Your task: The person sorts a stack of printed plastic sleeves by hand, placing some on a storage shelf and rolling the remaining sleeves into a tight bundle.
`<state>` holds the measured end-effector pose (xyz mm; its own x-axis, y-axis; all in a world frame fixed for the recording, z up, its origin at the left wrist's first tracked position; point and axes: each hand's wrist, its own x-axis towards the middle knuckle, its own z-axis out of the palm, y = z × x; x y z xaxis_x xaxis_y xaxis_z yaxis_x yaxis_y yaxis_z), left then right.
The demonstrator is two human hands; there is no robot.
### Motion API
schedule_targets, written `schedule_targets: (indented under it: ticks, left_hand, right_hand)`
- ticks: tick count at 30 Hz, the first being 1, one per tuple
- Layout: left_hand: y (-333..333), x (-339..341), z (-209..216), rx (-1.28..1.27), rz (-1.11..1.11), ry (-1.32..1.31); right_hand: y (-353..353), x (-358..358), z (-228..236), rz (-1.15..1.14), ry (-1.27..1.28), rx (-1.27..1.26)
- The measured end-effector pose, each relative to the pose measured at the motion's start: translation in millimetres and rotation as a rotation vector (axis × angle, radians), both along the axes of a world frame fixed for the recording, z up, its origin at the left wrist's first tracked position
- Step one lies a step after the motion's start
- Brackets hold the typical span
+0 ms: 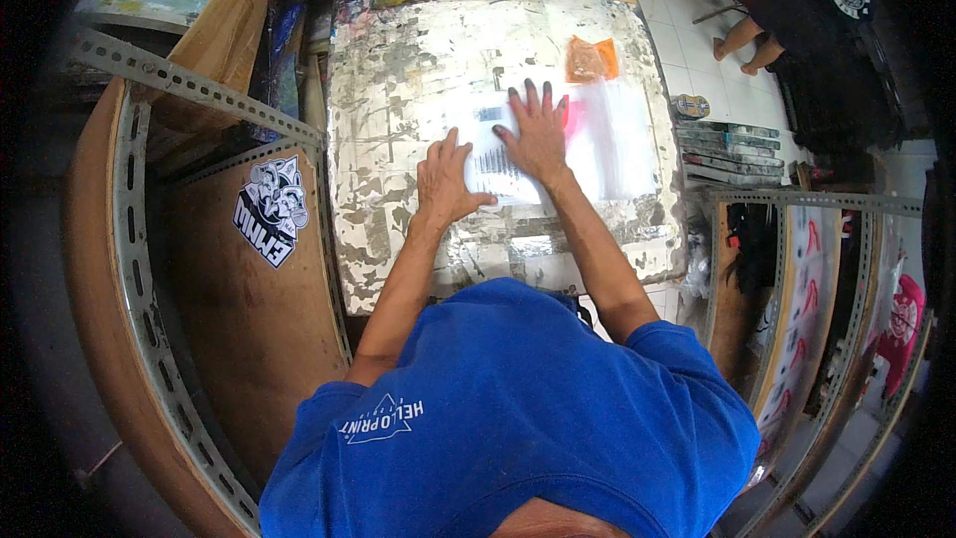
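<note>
Now I am pressing my left hand [445, 182] and right hand [536, 132], both spread flat, on one clear printed sheet [558, 144] lying mid-counter [398, 90]; one orange scrap [591, 59] is sitting toward the far right corner.

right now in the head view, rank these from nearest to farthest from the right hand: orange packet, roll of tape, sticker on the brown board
1. Orange packet, just beyond the right hand, on the worn table.
2. Roll of tape, off the table's right edge.
3. Sticker, on the brown board far left.
</note>
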<state>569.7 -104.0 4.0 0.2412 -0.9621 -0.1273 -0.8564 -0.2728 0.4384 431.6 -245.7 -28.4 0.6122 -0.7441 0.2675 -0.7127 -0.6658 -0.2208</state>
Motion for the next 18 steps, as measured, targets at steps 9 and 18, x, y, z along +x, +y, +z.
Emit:
schedule_targets:
  ticks: [9,18]
  left_hand:
    - [1.1,-7.7,11.3,0.017,-0.049,-0.044]
    - [1.7,-9.5,7.5,-0.015,-0.027,-0.026]
  right_hand:
    - [-43.6,9.3,0.6,0.156,-0.012,0.155]
    - [-41.0,12.7,2.2,0.157,-0.058,0.212]
